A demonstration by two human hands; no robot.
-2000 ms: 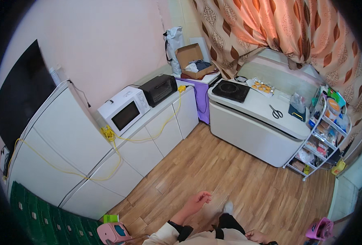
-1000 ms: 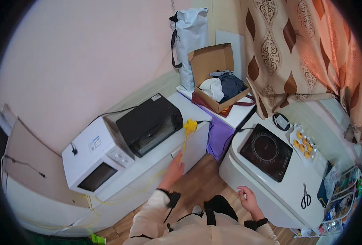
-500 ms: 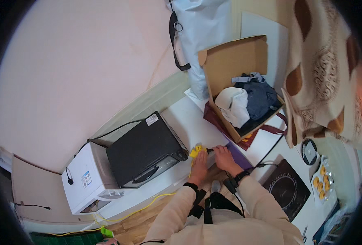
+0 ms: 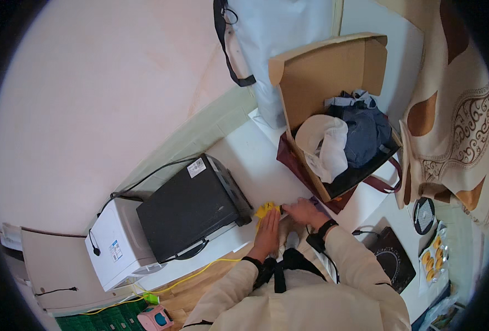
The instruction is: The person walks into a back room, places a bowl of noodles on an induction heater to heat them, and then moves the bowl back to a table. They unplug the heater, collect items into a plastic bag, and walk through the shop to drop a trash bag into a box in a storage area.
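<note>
At the front edge of the white table, my left hand (image 4: 268, 231) is closed around a yellow block (image 4: 266, 210) that looks like a power socket on a yellow cord (image 4: 205, 271). My right hand (image 4: 304, 213) pinches a small black plug (image 4: 281, 209) at the block's right side. The plug's tip meets the block or lies right against it; I cannot tell how far in it is. My left fingers cover much of the block.
To the left stand a black appliance (image 4: 192, 209) and a white one (image 4: 125, 243). An open cardboard box (image 4: 332, 71) holding a white cap (image 4: 324, 143) and dark cloth (image 4: 363, 132) sits on a maroon bag at the back right. An induction cooker (image 4: 393, 259) lies to my right.
The whole view has shifted, with the box and cooker appearing farther right. Both hands stay at the yellow block, and the right one with the plug is a little closer to it.
</note>
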